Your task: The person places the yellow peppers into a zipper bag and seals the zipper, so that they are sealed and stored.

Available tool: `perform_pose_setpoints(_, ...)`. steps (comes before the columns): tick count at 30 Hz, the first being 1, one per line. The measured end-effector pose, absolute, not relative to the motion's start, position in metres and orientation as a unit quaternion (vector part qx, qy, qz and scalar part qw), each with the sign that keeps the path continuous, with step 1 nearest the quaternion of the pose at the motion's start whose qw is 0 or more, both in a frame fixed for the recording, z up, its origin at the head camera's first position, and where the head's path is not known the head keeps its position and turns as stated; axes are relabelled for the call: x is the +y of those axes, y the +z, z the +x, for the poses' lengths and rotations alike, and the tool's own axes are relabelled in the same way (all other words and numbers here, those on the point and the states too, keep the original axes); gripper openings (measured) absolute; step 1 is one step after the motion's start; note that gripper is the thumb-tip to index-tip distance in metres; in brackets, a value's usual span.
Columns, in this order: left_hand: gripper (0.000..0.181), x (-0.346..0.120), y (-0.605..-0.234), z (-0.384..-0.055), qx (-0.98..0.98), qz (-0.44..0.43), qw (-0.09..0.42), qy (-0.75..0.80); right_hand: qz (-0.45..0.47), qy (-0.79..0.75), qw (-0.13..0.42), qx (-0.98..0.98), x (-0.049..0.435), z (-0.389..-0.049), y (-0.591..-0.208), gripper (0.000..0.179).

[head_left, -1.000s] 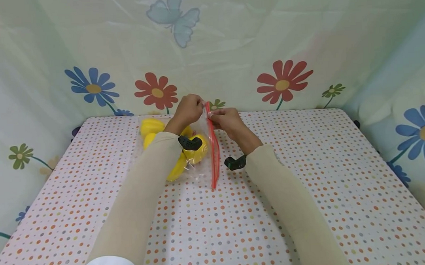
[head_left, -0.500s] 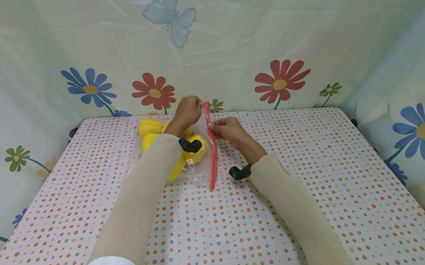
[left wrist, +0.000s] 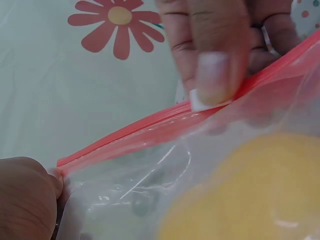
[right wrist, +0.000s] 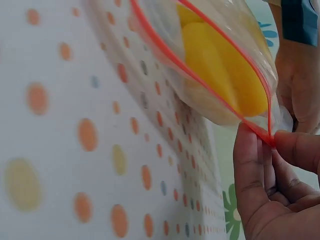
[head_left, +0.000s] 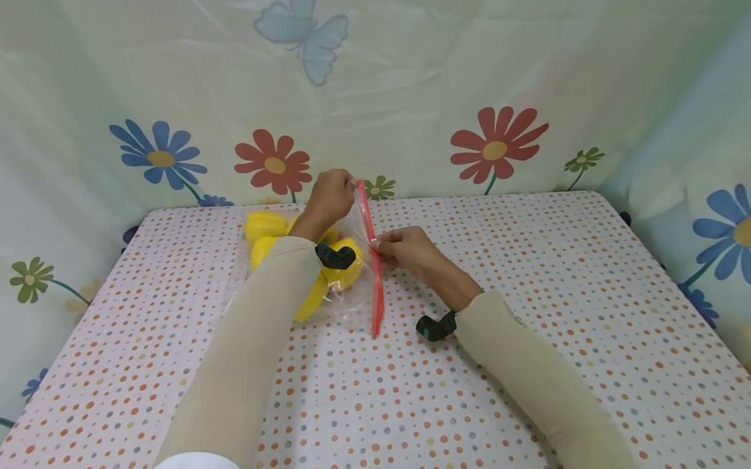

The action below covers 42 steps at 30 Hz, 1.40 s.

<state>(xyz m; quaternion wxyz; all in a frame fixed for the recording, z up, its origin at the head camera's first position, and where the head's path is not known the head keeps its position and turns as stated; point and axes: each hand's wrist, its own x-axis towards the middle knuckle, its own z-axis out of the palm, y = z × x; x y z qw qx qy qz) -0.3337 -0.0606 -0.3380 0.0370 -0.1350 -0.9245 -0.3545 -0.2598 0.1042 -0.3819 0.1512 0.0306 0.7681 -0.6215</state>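
A clear zip bag (head_left: 354,314) with a red zip strip (head_left: 378,294) lies toward the far left of the table. Several yellow pieces (head_left: 264,225) show through its plastic, one lobed like a bell pepper. My left hand (head_left: 330,198) grips the bag's far top corner. Partway along the strip, my right hand (head_left: 410,247) pinches the small white slider (left wrist: 206,101) between thumb and fingers. In the right wrist view, the two red edges meet at the right fingertips (right wrist: 247,137) and part on the near side, with a yellow piece (right wrist: 220,65) behind the gap.
White cloth with coloured dots covers the table (head_left: 371,416). A flower-printed curtain (head_left: 394,87) rises directly behind its far edge and along both sides. Black camera mounts (head_left: 436,326) sit on both wrists.
My right hand has slid toward the near side along the red strip, taking the white slider with it. The left hand has stayed at the far corner.
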Motion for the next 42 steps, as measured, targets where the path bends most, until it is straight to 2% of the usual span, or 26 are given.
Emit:
perform_pose_setpoints(26, 0.03, -0.059, -0.333, -0.332, -0.93, -0.142, 0.043, -0.336, 0.037, -0.629, 0.262, 0.731, 0.112, -0.208, -0.396, 0.02)
perform_pose_setpoints(42, 0.031, -0.061, -0.335, -0.334, -0.926, -0.131, 0.046, -0.351, -0.024, -0.609, 0.319, 0.726, 0.122, -0.176, -0.403, 0.013)
